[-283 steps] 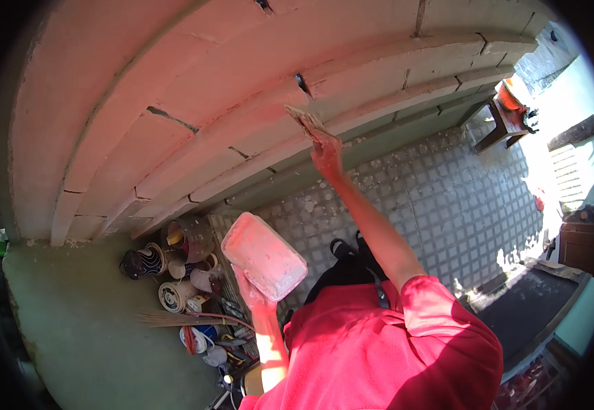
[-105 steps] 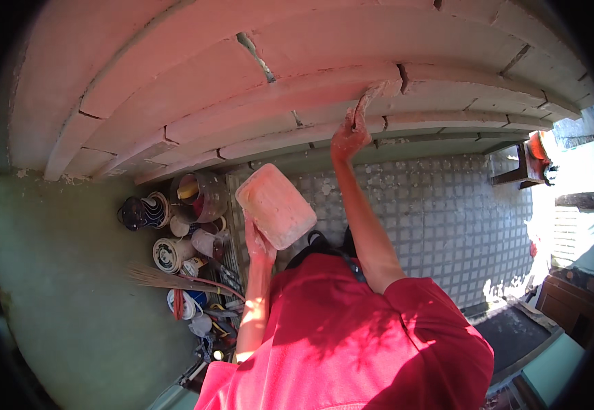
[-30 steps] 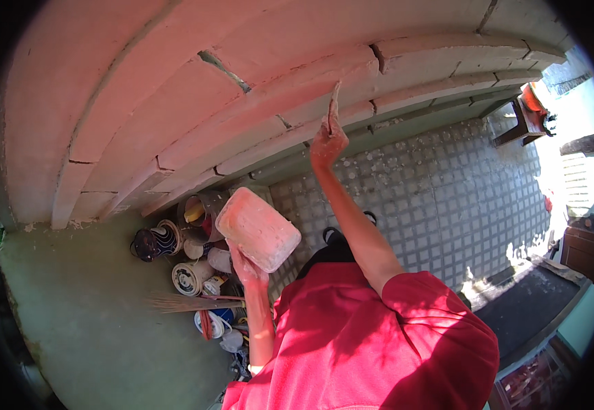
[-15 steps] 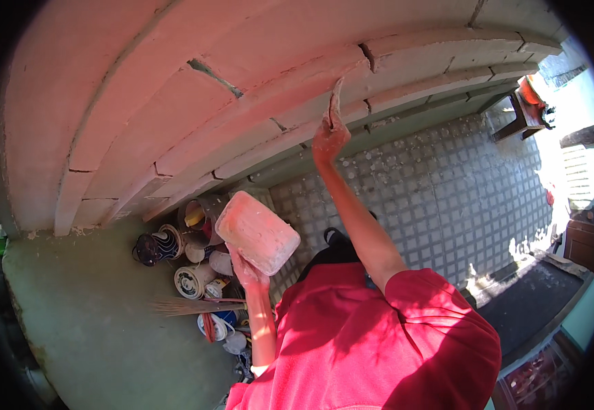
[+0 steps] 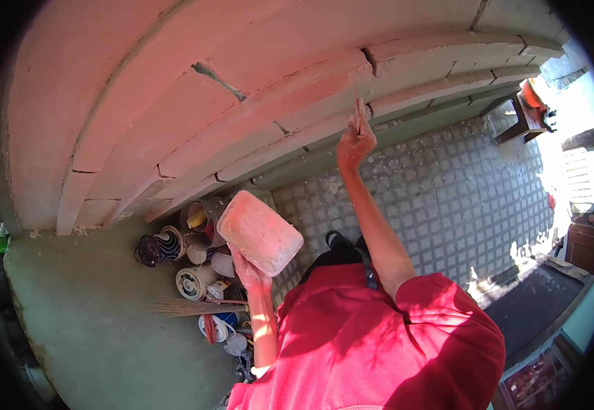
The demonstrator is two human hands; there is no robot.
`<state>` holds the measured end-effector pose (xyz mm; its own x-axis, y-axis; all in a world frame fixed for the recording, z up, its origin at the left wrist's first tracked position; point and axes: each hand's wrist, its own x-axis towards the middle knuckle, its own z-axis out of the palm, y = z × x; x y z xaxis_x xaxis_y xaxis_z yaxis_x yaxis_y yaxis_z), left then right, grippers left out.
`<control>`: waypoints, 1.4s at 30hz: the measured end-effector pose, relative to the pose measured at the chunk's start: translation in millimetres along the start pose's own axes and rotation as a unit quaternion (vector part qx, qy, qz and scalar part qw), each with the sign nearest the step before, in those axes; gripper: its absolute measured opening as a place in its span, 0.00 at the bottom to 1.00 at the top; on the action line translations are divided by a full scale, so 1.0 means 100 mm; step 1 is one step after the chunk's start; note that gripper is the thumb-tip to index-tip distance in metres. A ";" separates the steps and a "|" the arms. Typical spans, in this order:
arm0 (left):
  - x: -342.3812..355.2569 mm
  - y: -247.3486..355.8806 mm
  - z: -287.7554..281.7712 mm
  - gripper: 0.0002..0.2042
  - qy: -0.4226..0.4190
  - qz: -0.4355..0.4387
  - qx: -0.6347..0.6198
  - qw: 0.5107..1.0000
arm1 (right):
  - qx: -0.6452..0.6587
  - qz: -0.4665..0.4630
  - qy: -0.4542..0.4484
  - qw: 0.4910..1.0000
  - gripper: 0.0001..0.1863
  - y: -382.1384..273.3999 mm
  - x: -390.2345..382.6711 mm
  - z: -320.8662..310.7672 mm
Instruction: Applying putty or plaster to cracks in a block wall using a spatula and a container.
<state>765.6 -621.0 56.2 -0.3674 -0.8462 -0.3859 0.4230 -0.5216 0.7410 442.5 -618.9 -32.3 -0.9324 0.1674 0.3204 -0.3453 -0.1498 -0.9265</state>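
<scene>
My right hand (image 5: 356, 145) is closed around a thin flat scraper-like tool (image 5: 359, 109), seen nearly edge-on and smeared with pale plaster. Its tip points at the stepped wall (image 5: 317, 85), close to a dark gap between blocks; whether it touches cannot be told. Lower and to the left, my left hand (image 5: 249, 270) grips a pale rectangular tub (image 5: 261, 232) from its near side. Plaster smears cover the tub, and how much it holds is hard to make out. Both hands are dusty with plaster.
Several buckets (image 5: 194, 281), a twig broom (image 5: 191, 307) and other containers crowd the floor to my left. Grey patterned tiles (image 5: 440, 198) run along the wall's foot. A small wooden stool (image 5: 519, 123) stands far right, and a dark-topped table (image 5: 536, 307) sits at my right side.
My right hand has shifted right along the wall and slightly back toward me, the tool turning more edge-on. The left hand and tub stay almost where they were.
</scene>
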 end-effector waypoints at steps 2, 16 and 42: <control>-0.03 -0.02 -0.03 0.29 0.006 0.001 0.003 1.000 | -0.032 -0.007 0.002 0.999 0.24 -0.22 0.17 -0.01; 0.02 -0.03 -0.08 0.29 -0.009 0.002 -0.034 0.999 | -0.015 -0.067 -0.127 0.989 0.25 -0.48 -0.32 0.13; -0.27 -0.11 -0.20 0.30 0.037 0.038 -0.058 0.997 | -0.050 -0.104 -0.037 0.993 0.23 -0.06 0.01 0.28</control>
<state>787.5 -594.3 47.7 -0.2715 -0.8869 -0.3738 0.5414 -0.4619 0.7025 440.1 -645.5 -21.0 -0.8482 0.1121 0.5176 -0.5229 -0.0218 -0.8521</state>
